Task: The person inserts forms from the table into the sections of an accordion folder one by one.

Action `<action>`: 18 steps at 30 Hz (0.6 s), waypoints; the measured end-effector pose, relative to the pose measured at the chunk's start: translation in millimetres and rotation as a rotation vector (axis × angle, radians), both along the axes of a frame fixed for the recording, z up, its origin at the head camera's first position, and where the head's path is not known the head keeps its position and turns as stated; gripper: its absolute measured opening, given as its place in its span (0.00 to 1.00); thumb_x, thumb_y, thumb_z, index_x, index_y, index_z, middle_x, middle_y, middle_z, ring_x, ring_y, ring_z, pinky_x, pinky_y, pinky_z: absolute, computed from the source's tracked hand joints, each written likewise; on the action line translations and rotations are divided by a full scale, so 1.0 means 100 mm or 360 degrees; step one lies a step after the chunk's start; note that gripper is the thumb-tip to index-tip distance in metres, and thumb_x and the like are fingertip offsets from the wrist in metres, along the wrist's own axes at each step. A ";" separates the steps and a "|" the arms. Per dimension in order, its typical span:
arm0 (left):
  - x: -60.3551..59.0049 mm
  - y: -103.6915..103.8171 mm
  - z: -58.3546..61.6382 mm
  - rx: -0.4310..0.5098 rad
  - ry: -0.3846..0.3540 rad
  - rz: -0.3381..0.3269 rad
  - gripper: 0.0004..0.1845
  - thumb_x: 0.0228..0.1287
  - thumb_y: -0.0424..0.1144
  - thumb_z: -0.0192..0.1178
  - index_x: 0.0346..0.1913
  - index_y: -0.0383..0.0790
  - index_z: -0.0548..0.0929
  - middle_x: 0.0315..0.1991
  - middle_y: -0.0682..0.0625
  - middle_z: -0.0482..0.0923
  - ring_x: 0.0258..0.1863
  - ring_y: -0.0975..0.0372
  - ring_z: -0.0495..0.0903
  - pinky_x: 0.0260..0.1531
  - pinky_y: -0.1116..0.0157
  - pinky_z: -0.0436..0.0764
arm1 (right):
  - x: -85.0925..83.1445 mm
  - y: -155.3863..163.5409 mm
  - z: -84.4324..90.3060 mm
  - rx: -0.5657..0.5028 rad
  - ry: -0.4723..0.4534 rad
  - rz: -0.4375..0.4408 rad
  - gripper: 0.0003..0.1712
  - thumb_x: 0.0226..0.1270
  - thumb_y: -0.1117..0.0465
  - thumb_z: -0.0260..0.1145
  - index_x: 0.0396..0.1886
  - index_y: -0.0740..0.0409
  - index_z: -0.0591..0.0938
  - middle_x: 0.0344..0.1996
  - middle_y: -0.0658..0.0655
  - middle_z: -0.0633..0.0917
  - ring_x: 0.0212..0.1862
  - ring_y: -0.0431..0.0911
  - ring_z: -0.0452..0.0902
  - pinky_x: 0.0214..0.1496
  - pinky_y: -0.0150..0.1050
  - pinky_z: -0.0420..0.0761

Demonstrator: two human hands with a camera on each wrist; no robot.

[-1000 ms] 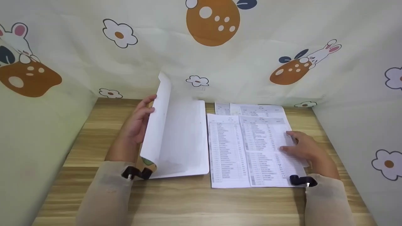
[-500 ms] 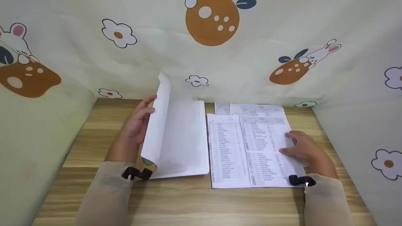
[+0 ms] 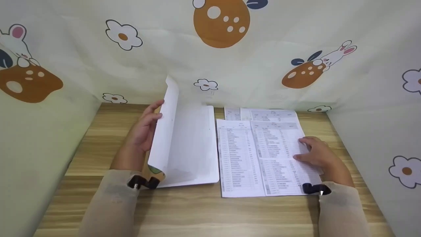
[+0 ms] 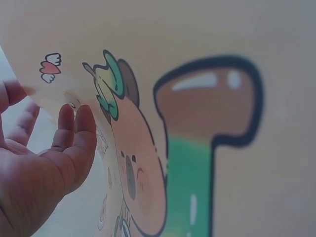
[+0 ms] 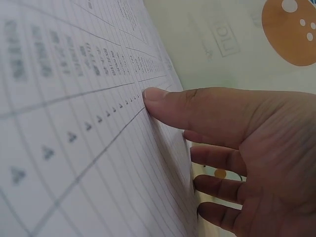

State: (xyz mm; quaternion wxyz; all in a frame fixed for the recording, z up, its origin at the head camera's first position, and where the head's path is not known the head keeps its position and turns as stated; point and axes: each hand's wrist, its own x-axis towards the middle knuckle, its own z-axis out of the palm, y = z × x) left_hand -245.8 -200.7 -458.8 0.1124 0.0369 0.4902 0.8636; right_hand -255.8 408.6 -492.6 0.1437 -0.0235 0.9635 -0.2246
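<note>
On the left, the left hand [image 3: 144,130] stands with straight fingers against the outer side of the raised cover [image 3: 164,131] of a folder [image 3: 194,148]. It seems to prop the cover upright so that the white inside stays open; the fingers are flat and do not curl around the edge. In the left wrist view the cover's outer side [image 4: 197,128] shows a cartoon print, and the fingertips [image 4: 81,123] just touch it. The folder lies on the wooden table [image 3: 98,138], just beside the printed sheets [image 3: 250,154], which overlap each other to its right. The right hand [image 3: 317,154] rests on the right part of these sheets, relaxed and open, with the thumb [image 5: 168,106] pressing the paper, probably to keep it from sliding. The sheets are under this hand, not pinched by it.
</note>
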 end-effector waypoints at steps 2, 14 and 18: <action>0.00 0.00 0.00 0.0000 -0.0001 0.0002 0.23 0.82 0.36 0.43 0.73 0.60 0.68 0.63 0.50 0.76 0.55 0.58 0.83 0.47 0.61 0.86 | 0.00 0.00 0.00 0.0001 0.0001 -0.0004 0.53 0.62 0.47 0.81 0.80 0.62 0.69 0.80 0.75 0.64 0.79 0.76 0.56 0.80 0.72 0.58; 0.00 0.01 0.00 -0.0017 0.0002 0.0016 0.23 0.83 0.36 0.43 0.74 0.59 0.68 0.64 0.50 0.76 0.56 0.58 0.82 0.49 0.62 0.85 | 0.00 -0.01 -0.01 -0.0057 0.0015 -0.0015 0.49 0.65 0.52 0.78 0.79 0.67 0.68 0.79 0.77 0.63 0.79 0.76 0.57 0.80 0.71 0.58; 0.01 0.01 0.00 -0.0024 0.0001 0.0020 0.23 0.83 0.36 0.44 0.74 0.59 0.68 0.64 0.49 0.76 0.57 0.58 0.82 0.49 0.61 0.86 | -0.01 0.01 -0.02 -0.0123 0.0000 -0.0047 0.49 0.65 0.54 0.78 0.79 0.68 0.67 0.79 0.77 0.62 0.79 0.76 0.57 0.81 0.72 0.57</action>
